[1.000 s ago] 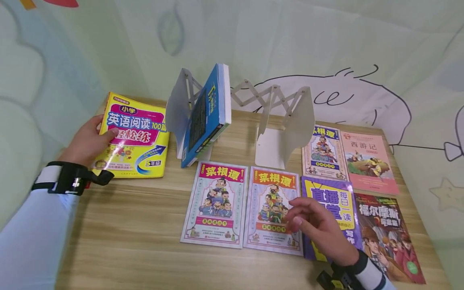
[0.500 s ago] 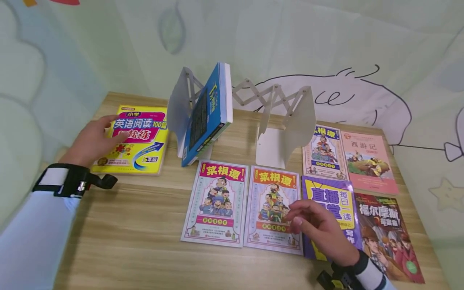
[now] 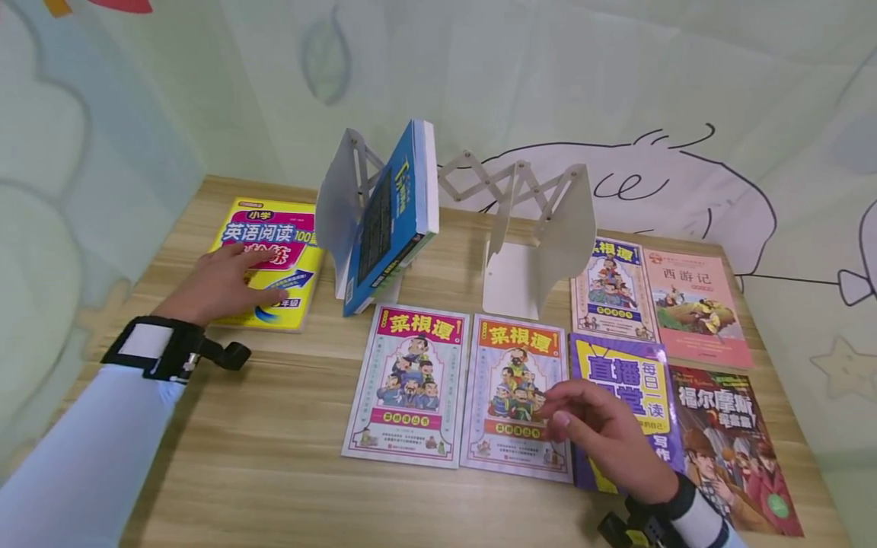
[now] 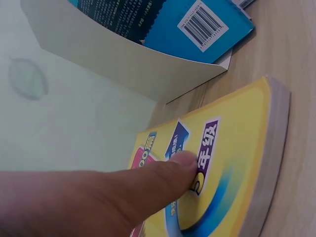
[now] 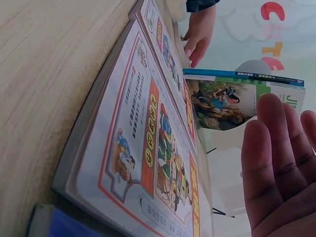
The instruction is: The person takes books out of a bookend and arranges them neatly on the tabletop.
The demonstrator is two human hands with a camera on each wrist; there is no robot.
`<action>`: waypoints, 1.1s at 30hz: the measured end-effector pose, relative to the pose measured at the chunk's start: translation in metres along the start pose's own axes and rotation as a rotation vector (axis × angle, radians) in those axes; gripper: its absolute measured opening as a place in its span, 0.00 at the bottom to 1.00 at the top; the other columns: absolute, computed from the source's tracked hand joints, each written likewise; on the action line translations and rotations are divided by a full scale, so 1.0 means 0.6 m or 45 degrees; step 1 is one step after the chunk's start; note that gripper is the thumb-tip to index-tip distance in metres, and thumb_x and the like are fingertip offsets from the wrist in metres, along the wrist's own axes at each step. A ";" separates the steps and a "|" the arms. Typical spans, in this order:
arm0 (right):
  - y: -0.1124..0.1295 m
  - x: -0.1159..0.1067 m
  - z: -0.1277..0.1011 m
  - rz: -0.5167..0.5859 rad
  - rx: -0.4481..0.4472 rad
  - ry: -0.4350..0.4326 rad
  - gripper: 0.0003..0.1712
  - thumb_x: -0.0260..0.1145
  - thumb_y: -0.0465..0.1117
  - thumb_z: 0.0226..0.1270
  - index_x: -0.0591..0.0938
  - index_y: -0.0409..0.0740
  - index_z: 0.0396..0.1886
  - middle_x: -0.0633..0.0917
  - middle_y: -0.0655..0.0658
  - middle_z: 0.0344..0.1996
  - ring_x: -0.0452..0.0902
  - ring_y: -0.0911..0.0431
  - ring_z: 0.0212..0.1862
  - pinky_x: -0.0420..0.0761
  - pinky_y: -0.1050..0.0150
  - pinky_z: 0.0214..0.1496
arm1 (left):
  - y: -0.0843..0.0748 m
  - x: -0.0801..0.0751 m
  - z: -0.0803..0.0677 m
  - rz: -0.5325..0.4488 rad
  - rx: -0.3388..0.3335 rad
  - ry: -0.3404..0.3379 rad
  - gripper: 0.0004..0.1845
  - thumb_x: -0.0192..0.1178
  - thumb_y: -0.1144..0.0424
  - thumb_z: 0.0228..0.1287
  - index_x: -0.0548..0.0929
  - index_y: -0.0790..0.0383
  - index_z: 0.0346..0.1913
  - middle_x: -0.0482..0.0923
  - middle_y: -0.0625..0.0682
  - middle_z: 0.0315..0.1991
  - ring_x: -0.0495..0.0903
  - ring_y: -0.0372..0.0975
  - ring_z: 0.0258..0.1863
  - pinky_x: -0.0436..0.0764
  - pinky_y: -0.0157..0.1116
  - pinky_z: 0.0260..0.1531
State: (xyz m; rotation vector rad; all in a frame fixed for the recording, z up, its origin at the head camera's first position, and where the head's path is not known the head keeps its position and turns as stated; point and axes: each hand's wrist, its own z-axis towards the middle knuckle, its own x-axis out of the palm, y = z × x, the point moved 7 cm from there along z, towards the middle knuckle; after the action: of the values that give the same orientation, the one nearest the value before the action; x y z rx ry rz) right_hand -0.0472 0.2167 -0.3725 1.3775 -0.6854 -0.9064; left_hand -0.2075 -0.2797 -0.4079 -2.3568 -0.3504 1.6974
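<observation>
A thick yellow book with a pink title panel lies flat at the left of the table. My left hand rests on its cover with fingers extended; the thumb touches near the purple label in the left wrist view. My right hand hovers palm inward with loosely bent fingers, holding nothing. It overlaps an orange-titled comic book and a purple book in the head view. A pink-titled comic book lies to the left of the orange one. A blue book leans upright in the white folding book rack.
The rack's right-hand plate stands behind the front comics. At the right lie a blue-titled comic book, a pink book and a dark detective book. A printed curtain hangs behind the table.
The left hand has set the yellow book down flat, released its left edge and slid right onto the cover. The right hand stays almost still.
</observation>
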 end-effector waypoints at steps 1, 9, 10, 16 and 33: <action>0.000 0.000 0.000 0.004 -0.002 0.002 0.20 0.49 0.21 0.74 0.74 0.36 0.60 0.85 0.43 0.48 0.86 0.52 0.42 0.86 0.59 0.41 | -0.001 0.000 0.001 -0.004 0.000 0.004 0.50 0.66 0.35 0.57 0.63 0.61 0.75 0.48 0.76 0.73 0.49 0.73 0.67 0.59 0.73 0.61; -0.005 -0.001 0.002 -0.008 0.063 -0.012 0.15 0.51 0.23 0.75 0.72 0.31 0.58 0.84 0.39 0.46 0.86 0.50 0.42 0.86 0.58 0.40 | -0.011 -0.010 0.003 -0.120 -0.017 -0.123 0.46 0.63 0.39 0.64 0.61 0.63 0.76 0.51 0.75 0.72 0.52 0.70 0.67 0.62 0.70 0.62; -0.006 -0.001 0.001 -0.015 0.070 -0.014 0.14 0.51 0.23 0.75 0.72 0.28 0.57 0.84 0.38 0.46 0.86 0.49 0.41 0.86 0.58 0.40 | -0.017 -0.017 -0.002 -0.159 -0.019 -0.193 0.44 0.61 0.41 0.66 0.61 0.63 0.76 0.53 0.75 0.71 0.54 0.69 0.66 0.64 0.69 0.62; -0.008 -0.003 0.001 -0.028 0.092 -0.015 0.13 0.51 0.24 0.76 0.70 0.23 0.56 0.83 0.35 0.46 0.85 0.44 0.40 0.86 0.56 0.39 | -0.107 -0.096 -0.081 -0.494 0.167 -0.769 0.28 0.55 0.52 0.73 0.71 0.61 0.70 0.70 0.65 0.66 0.68 0.58 0.65 0.70 0.62 0.62; -0.005 -0.010 -0.005 -0.041 -0.009 -0.044 0.17 0.49 0.21 0.74 0.74 0.32 0.58 0.86 0.44 0.47 0.84 0.52 0.39 0.84 0.62 0.39 | -0.368 -0.069 -0.166 -0.373 0.832 -0.759 0.45 0.69 0.56 0.63 0.57 0.63 0.77 0.60 0.63 0.74 0.62 0.53 0.73 0.74 0.56 0.63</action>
State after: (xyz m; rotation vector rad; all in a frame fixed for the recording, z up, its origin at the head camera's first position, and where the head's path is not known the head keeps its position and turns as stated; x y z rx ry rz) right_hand -0.0478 0.2234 -0.3750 1.3728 -0.6874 -0.9595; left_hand -0.1401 -0.0867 -0.2713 -1.2646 -0.1738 1.9462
